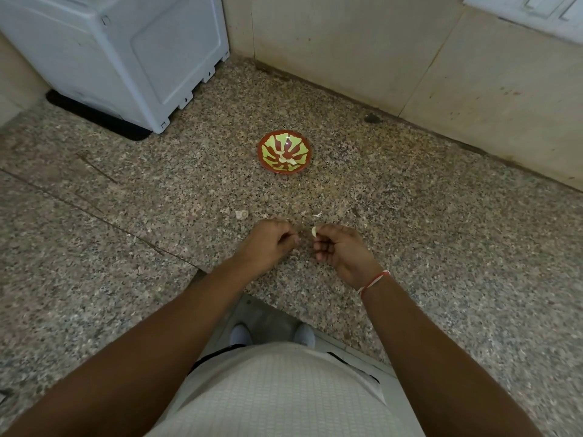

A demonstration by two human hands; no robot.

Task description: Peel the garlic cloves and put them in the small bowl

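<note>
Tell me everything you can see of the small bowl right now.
The small bowl is round and shallow, with a red-brown rim and outside, and a glossy yellow-green inside with red-brown streaks. It looks like glazed ceramic or plastic. It stands upright on the speckled stone counter, beyond both hands and apart from them. A few pale peeled garlic cloves lie at its bottom. Nothing else touches it.

I see open worktop (410, 234) between my hands and the bowl (284, 152), with only a small scrap (242, 214) lying near left. A white appliance (126, 55) blocks far left; the wall (347, 45) closes off far and right.
</note>
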